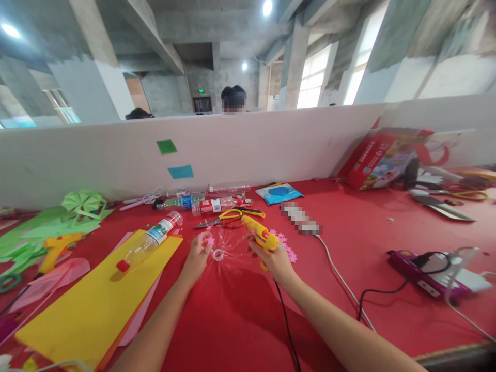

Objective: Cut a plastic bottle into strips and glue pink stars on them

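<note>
A clear plastic bottle cut into spread strips [218, 254] lies on the red table, its round neck ring facing up. My left hand [198, 254] is closed at its left edge, fingers pinching a strip. A pink star [210, 241] sits right by those fingertips. In my right hand [274, 257] is a yellow hot glue gun [259, 230], held to the right of the cut bottle, with a black cord trailing down. More pink stars [290, 250] are scattered just beyond that hand, partly hidden by it. Scissors with yellow handles [228, 217] lie behind the cut bottle.
At left, a plastic bottle [155, 238] rests on yellow sheets [89, 305], near another glue gun [58, 250]. Behind are more bottles [211, 205] and a wipes pack [279, 193]. A purple power strip [426, 279] and a knife [442, 205] lie right.
</note>
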A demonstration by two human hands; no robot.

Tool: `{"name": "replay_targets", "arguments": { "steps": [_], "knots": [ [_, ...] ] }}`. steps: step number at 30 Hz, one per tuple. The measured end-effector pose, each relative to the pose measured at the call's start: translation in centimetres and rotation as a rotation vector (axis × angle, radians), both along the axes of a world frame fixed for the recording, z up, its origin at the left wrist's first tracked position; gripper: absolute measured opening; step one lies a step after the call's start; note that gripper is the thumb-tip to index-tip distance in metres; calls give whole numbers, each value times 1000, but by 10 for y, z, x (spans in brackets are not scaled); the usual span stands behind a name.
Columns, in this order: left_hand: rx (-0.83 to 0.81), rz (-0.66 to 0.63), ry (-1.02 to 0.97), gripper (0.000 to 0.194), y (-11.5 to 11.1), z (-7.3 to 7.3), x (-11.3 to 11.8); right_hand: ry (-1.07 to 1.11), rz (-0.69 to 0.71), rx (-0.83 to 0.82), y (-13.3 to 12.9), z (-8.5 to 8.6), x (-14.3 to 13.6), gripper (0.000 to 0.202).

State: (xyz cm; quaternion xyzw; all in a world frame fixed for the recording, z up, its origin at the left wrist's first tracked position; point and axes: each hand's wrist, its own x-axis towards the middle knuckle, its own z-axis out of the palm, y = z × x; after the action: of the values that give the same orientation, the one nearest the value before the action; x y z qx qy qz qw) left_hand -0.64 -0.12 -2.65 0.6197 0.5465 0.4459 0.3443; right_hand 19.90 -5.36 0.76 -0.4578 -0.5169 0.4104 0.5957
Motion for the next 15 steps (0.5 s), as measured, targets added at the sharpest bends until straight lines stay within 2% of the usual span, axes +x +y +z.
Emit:
{"name": "replay_targets", "arguments": {
  "steps": [7, 11, 15],
  "knots": [
    [-48, -127, -112, 32, 19, 8, 19, 46, -117, 2, 10, 14, 17, 28],
    [-109, -190, -149, 34, 28, 14, 16, 50, -158, 8, 25, 19, 23, 25],
    [-116, -236, -162, 29, 28, 26, 9, 34, -157, 10, 41, 14, 23, 23]
  ]
}}
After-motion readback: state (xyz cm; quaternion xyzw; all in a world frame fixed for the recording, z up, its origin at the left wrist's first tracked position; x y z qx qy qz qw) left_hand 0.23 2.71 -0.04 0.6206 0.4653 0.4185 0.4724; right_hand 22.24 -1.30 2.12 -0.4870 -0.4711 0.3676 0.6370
